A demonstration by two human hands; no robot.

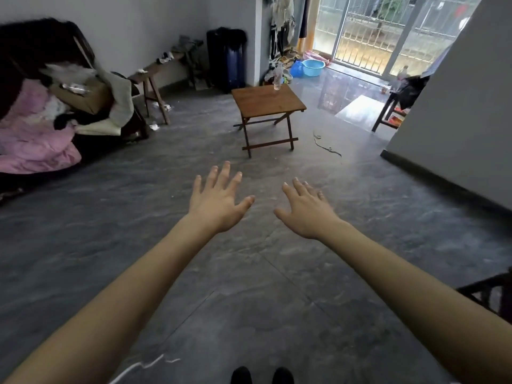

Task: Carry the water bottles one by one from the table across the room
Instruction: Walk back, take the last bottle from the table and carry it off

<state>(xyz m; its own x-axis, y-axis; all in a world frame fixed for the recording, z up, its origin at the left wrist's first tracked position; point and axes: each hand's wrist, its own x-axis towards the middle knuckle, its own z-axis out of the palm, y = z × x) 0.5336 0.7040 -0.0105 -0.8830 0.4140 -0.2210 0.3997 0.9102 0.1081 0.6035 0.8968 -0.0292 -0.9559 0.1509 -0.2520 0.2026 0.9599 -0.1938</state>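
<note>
Both arms stretched out in front, over the grey floor [249, 273]. Left hand [217, 202] flat, fingers [225, 169] spread wide, holding nothing. Right hand [306, 210] the same, fingers spread, holding nothing. Far ahead, a small wooden folding desk [266, 102] in the middle of the room. One clear water bottle [278, 77] standing up straight on the far right corner of the desk, close to the edge, well apart from both hands. Maybe another bottle [403, 73] far right, on a dark side desk [390, 109] by the wall, but too blurry to be sure. On the left, a sofa [41, 106] piled with pink bedding and a box. Far back, a blue basin [313, 67] by the glass door. Probably a walk to the desk first, before any grab. Bottle looks like thin plastic, so likely light, a bit squashy and smooth. How full is hard to tell from here. Best to wrap one hand round the middle of the bottle, not too hard, and lift straight up. Careful near that edge, easy to knock over.
</note>
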